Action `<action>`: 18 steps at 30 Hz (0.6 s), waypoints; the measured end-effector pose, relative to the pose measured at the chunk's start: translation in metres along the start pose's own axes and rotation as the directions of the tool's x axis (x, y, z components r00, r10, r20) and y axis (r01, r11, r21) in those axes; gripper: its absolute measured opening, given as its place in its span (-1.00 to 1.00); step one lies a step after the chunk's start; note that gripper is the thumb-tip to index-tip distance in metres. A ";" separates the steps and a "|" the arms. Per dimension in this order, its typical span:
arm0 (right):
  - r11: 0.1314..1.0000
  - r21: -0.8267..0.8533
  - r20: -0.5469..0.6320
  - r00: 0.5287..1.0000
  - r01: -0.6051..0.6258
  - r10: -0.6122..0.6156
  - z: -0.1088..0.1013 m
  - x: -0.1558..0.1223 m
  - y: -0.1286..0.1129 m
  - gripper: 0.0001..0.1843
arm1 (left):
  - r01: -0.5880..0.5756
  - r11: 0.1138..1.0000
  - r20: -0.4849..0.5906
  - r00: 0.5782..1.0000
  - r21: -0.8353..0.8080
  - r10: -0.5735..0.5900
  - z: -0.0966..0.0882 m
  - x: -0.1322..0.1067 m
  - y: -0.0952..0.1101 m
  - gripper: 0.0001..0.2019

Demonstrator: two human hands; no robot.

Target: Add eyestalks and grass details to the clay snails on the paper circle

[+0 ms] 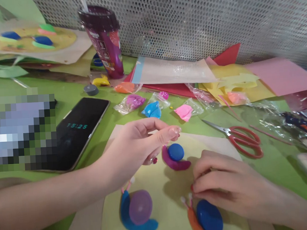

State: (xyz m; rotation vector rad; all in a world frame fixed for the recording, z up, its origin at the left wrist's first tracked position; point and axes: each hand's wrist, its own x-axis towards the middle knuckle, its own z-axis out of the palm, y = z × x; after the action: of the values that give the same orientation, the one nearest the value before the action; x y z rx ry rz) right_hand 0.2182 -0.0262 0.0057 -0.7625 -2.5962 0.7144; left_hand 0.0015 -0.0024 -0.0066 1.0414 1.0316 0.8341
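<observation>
A yellow clay-covered sheet (pixel 160 193) lies in front of me with three clay snails on it. My left hand (pixel 141 139) is closed in a pinch above the upper snail, a magenta body (pixel 175 164) with a blue round shell (pixel 176 152). What its fingertips hold, if anything, is too small to tell. My right hand (pixel 224 183) hovers with curled, closed fingers just above the orange snail (pixel 193 221) with its dark blue shell (pixel 209 216); its fingertips are partly hidden. At lower left is a blue snail (pixel 125 212) with a purple shell (pixel 141 207) and pink, white-tipped feelers.
Red-handled scissors (pixel 243 141) lie right of the sheet. Bags of pink (pixel 184 111), blue (pixel 152 110) and purple clay (pixel 135 101) lie behind it. A phone (pixel 77 132) is at left, a purple cup (pixel 105 45) behind. Coloured papers (pixel 277 74) lie against the perforated metal panel (pixel 190 24).
</observation>
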 end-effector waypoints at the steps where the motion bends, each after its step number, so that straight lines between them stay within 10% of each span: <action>1: 1.000 0.014 0.020 1.000 -0.009 0.009 -0.001 0.000 0.000 -0.91 | 0.005 1.000 0.000 1.000 0.009 -0.005 0.000 0.000 0.000 -0.70; 18: 0.988 0.126 0.128 0.989 -0.088 0.072 0.004 -0.004 0.006 -0.89 | -0.037 0.985 0.001 0.999 0.166 0.038 0.001 -0.002 0.000 -0.69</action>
State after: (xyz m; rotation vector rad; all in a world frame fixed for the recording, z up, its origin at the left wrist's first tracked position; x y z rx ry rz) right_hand 0.2217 -0.0257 -0.0013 -0.8096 -2.6068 0.9755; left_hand 0.0015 -0.0048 -0.0060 1.2047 1.1004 0.7891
